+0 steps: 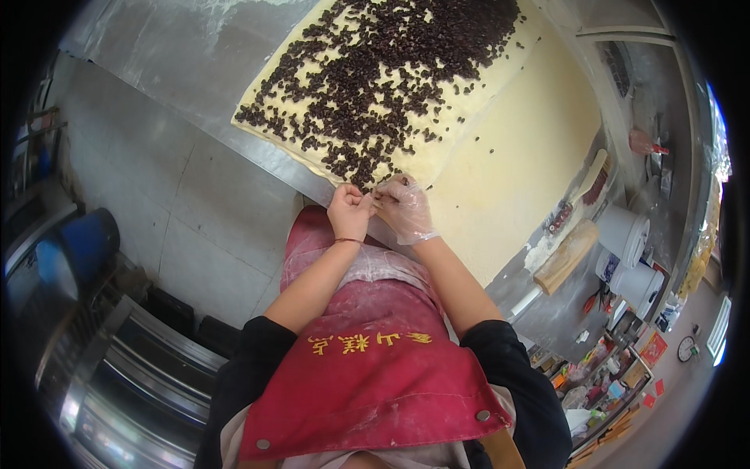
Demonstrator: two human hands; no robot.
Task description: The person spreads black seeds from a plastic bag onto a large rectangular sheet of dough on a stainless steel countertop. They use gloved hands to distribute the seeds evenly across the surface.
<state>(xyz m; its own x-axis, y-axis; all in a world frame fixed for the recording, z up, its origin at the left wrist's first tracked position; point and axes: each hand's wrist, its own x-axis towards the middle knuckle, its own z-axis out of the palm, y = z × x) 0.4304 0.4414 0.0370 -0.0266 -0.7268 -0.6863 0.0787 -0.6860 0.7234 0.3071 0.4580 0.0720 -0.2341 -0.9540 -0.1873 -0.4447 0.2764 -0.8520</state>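
A pale dough sheet (463, 126) lies before me, its left part strewn with dark red beans (363, 88). The beans are heaped thickest at the far end. At the sheet's near corner my bare left hand (350, 211) pinches the dough edge between thumb and fingers. Right beside it, my right hand (405, 208), in a clear plastic glove, is bent over the same edge with its fingertips drawn together. The two hands nearly touch, and their fingers hide the bit of dough between them. On the right, a smooth stretch of dough (527, 176) carries only a few stray beans.
The metal worktable (187, 64) runs under the dough. Along its right side lie a wooden rolling pin (566, 256), a wooden-handled brush (592, 179), white plastic buckets (624, 237) and red-handled scissors (592, 302). Ribbed metal equipment (135, 381) stands at lower left, near a blue bin (88, 246).
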